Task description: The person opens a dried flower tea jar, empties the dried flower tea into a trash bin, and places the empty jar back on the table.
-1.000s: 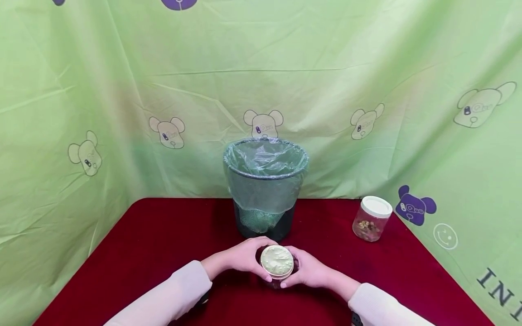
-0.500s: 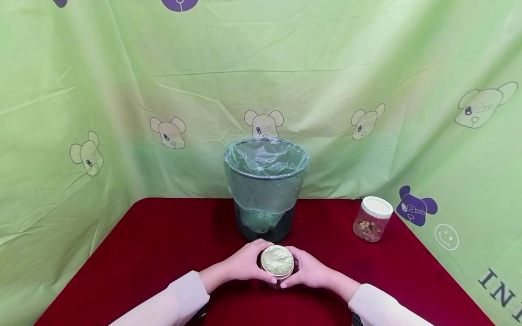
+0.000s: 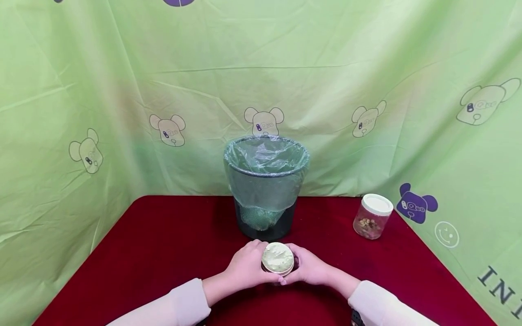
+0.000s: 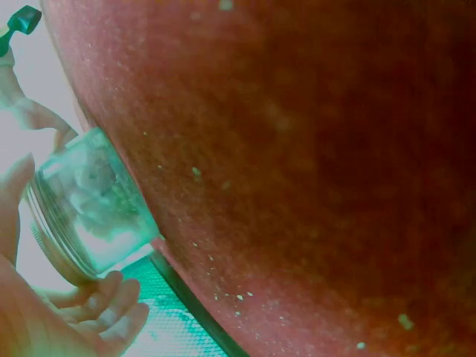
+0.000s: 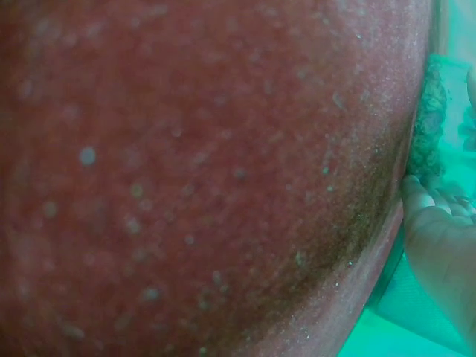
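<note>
Head view, left hand (image 3: 246, 268): partly closed, curved round the left side of the pale-topped jar (image 3: 277, 258), thumb reaching across the near side.
Right hand (image 3: 311, 268): partly closed in the same way, curved round the jar's right side, thumb also toward the near side.
Thumb tips: together at the front of the jar, touching or nearly so.
Jar position: between the two hands, in front of the bin (image 3: 282, 225), its round, rough-surfaced top facing up; whether its base rests on the red worktop (image 3: 163, 235) I cannot tell.
Left wrist view: clear jar walls, blurred lumps inside, a ridged band round the top; curled fingers (image 4: 111, 309) lie just beside that band.
Right wrist view: strong green cast, the right hand at the frame's edge, its grip largely cut off.
Bin lining: a clear bag (image 3: 261, 194) folded over the rim and hanging down outside.
Worktop's far right: a white-lidded jar (image 3: 373, 217), upright, brownish pieces in its lower part, well apart from both hands.
Backdrop: green curtain (image 3: 326, 36) with printed animal heads.
</note>
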Tool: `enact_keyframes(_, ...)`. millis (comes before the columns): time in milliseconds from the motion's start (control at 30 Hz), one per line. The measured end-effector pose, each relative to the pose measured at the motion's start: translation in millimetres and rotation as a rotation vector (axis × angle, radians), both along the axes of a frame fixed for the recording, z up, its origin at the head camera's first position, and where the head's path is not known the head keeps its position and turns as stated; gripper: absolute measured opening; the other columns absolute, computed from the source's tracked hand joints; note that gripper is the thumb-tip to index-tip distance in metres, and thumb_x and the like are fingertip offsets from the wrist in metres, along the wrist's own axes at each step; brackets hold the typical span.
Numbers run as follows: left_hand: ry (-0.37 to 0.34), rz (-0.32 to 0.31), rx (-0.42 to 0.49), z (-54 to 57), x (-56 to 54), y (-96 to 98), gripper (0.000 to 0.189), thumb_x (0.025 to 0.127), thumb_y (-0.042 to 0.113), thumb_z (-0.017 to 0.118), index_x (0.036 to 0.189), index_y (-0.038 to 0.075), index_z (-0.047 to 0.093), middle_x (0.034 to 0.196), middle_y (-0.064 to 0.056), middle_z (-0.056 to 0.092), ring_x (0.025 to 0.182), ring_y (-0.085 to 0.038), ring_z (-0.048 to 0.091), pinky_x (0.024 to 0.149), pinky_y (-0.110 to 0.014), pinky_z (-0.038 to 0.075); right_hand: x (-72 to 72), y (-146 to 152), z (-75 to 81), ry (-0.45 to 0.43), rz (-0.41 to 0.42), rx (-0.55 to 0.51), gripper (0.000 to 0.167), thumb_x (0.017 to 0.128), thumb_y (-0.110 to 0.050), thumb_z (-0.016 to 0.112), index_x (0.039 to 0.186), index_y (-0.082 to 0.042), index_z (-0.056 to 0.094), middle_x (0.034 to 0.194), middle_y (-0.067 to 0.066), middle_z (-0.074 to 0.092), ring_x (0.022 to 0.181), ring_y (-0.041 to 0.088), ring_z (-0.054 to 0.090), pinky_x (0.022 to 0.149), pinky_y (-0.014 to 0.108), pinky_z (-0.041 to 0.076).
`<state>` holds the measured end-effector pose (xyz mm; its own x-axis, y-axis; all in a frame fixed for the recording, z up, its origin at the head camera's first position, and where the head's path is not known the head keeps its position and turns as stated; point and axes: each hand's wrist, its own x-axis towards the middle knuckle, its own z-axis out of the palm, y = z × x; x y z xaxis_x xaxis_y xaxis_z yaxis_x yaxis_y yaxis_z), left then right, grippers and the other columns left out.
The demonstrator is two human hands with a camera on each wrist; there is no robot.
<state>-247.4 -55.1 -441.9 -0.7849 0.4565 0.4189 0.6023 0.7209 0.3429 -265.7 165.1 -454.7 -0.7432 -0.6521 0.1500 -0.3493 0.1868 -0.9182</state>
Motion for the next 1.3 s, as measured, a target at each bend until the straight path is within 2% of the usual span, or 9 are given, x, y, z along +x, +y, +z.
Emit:
enact_keyframes(100, 0.016, 0.018, -0.033, 1.0, 0.8, 0.6, 0.075, 0.058, 0.069, 0.080, 0.102, 0.011, 0.064, 0.086, 0.007, 0.053, 0.079, -0.011, 0.054, 0.064, -0.027, 0.049, 0.5, -0.2, 0.9, 0.000, 0.007, -0.004, 0.070, 0.073, -0.007, 0.084, 0.130, 0.007, 0.045, 0.116, 0.009, 0.062, 0.103, 0.014, 0.061, 0.089, 0.026, 0.049)
enact_keyframes(267, 0.020, 0.010, -0.042, 3.8, 0.7, -0.3, 0.076, 0.056, 0.070, 0.080, 0.101, 0.011, 0.064, 0.086, 0.006, 0.054, 0.078, -0.012, 0.054, 0.063, -0.027, 0.049, 1.1, -0.3, 1.7, -0.003, 0.000, -0.002, 0.071, 0.073, -0.006, 0.084, 0.130, 0.007, 0.044, 0.117, 0.009, 0.061, 0.103, 0.014, 0.061, 0.089, 0.026, 0.048)
enact_keyframes(533, -0.054, -0.021, -0.061, 4.6, -4.4, -4.5, 0.082, 0.057, 0.070, 0.080, 0.109, 0.010, 0.060, 0.093, 0.005, 0.055, 0.085, -0.012, 0.055, 0.068, -0.028, 0.050, 2.3, -1.6, 2.4, -0.017, 0.007, -0.012, 0.071, 0.073, -0.003, 0.083, 0.131, 0.008, 0.044, 0.120, 0.013, 0.059, 0.106, 0.013, 0.059, 0.091, 0.025, 0.047)
enact_keyframes(633, -0.126, -0.071, -0.035, 4.1, -10.0, -7.1, 0.085, 0.057, 0.067, 0.082, 0.116, 0.010, 0.059, 0.100, 0.006, 0.055, 0.092, -0.010, 0.055, 0.076, -0.028, 0.050, 2.8, -1.8, 2.9, 0.001, -0.005, 0.008, 0.072, 0.073, -0.006, 0.084, 0.131, 0.006, 0.044, 0.121, 0.012, 0.058, 0.107, 0.012, 0.058, 0.091, 0.025, 0.047)
enact_keyframes(767, -0.267, -0.194, 0.059, 4.1, -21.6, -10.7, 0.086, 0.059, 0.054, 0.088, 0.126, 0.009, 0.056, 0.113, 0.007, 0.055, 0.104, -0.007, 0.052, 0.089, -0.027, 0.046, 2.6, -1.1, 3.7, 0.023, -0.017, 0.032, 0.074, 0.072, -0.008, 0.085, 0.132, 0.006, 0.044, 0.122, 0.011, 0.058, 0.108, 0.012, 0.058, 0.091, 0.024, 0.046)
enact_keyframes(867, -0.346, -0.281, 0.114, 3.9, -29.2, -13.3, 0.091, 0.061, 0.045, 0.091, 0.133, 0.006, 0.052, 0.122, 0.004, 0.054, 0.111, -0.007, 0.050, 0.096, -0.027, 0.042, 2.4, -0.7, 3.6, 0.023, -0.021, 0.035, 0.074, 0.072, -0.008, 0.085, 0.132, 0.006, 0.044, 0.121, 0.011, 0.058, 0.108, 0.012, 0.058, 0.091, 0.024, 0.046)
enact_keyframes(1000, -0.386, -0.348, 0.136, 3.7, -35.2, -14.9, 0.095, 0.062, 0.038, 0.092, 0.138, 0.003, 0.047, 0.130, 0.001, 0.052, 0.116, -0.008, 0.048, 0.100, -0.028, 0.039, 2.1, -0.5, 2.8, 0.022, -0.020, 0.036, 0.073, 0.072, -0.007, 0.085, 0.131, 0.006, 0.045, 0.121, 0.011, 0.058, 0.108, 0.012, 0.058, 0.091, 0.024, 0.046)
enact_keyframes(1133, -0.406, -0.395, 0.149, 3.6, -39.9, -14.7, 0.091, 0.063, 0.032, 0.092, 0.138, 0.003, 0.047, 0.129, 0.002, 0.052, 0.116, -0.007, 0.048, 0.100, -0.027, 0.038, 1.5, -0.4, 2.7, 0.026, -0.014, 0.038, 0.072, 0.072, -0.007, 0.085, 0.130, 0.006, 0.045, 0.120, 0.010, 0.058, 0.107, 0.012, 0.058, 0.091, 0.024, 0.046)
enact_keyframes(1300, -0.393, -0.408, 0.138, 4.0, -42.4, -13.1, 0.083, 0.063, 0.031, 0.092, 0.132, 0.008, 0.052, 0.123, 0.007, 0.054, 0.111, -0.005, 0.050, 0.097, -0.025, 0.040, 1.2, 0.0, 3.1, 0.034, -0.012, 0.036, 0.074, 0.072, -0.008, 0.085, 0.132, 0.006, 0.044, 0.120, 0.010, 0.058, 0.108, 0.011, 0.058, 0.092, 0.025, 0.046)
